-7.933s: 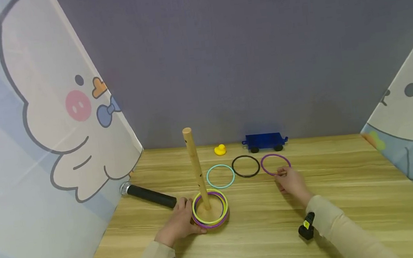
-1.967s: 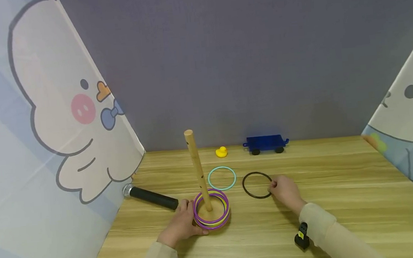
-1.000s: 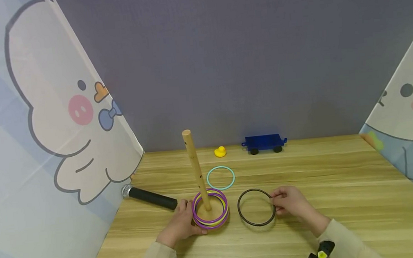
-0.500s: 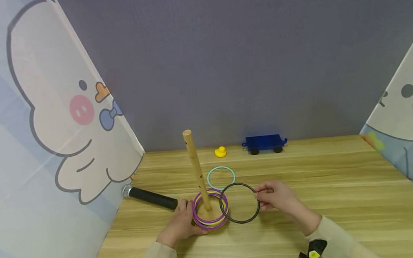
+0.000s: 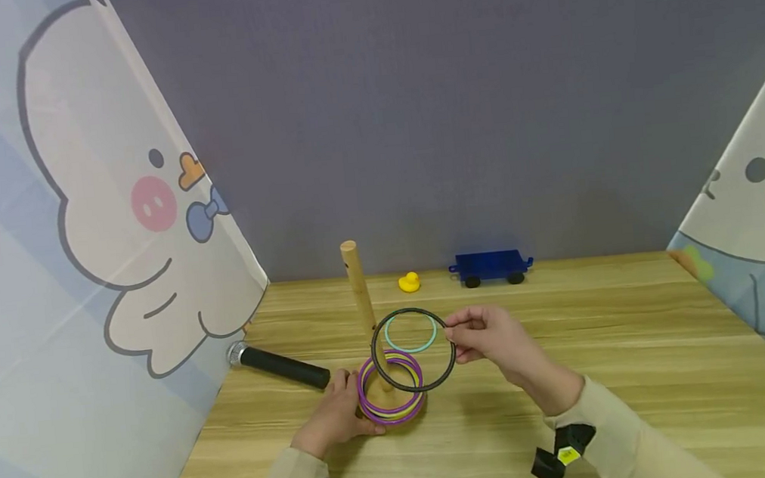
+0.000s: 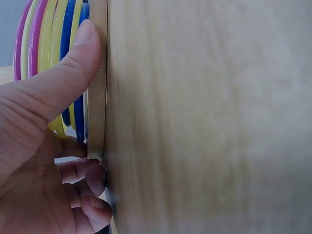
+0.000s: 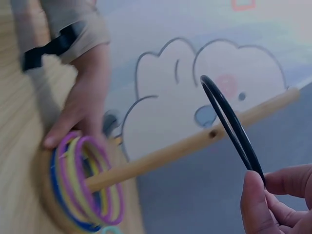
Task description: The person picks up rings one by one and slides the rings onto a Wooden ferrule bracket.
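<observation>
My left hand (image 5: 335, 419) grips the round wooden base (image 6: 97, 107) of a ring-toss stand, thumb along its rim and fingers curled at its edge. A wooden post (image 5: 357, 283) rises from it. Stacked around the foot of the post are several purple, yellow and blue rings (image 5: 392, 421). Between thumb and fingertips my right hand (image 5: 497, 343) pinches a black ring (image 7: 240, 130). It hangs above the table, to the right of the post; in the right wrist view it is beside the post, not around it. Beyond it, a teal ring (image 5: 411, 352) lies flat on the table.
A black microphone (image 5: 284, 366) lies left of the stand. At the table's back edge are a small yellow duck (image 5: 409, 283) and a blue toy wagon (image 5: 491, 266). A grey panel (image 5: 480, 109) stands behind, with cartoon-printed cloths at both sides.
A purple ring that lay at the right now tops the stack. My right hand has picked up the black ring, moved it left and raised it beside the post. My left hand stays put.
</observation>
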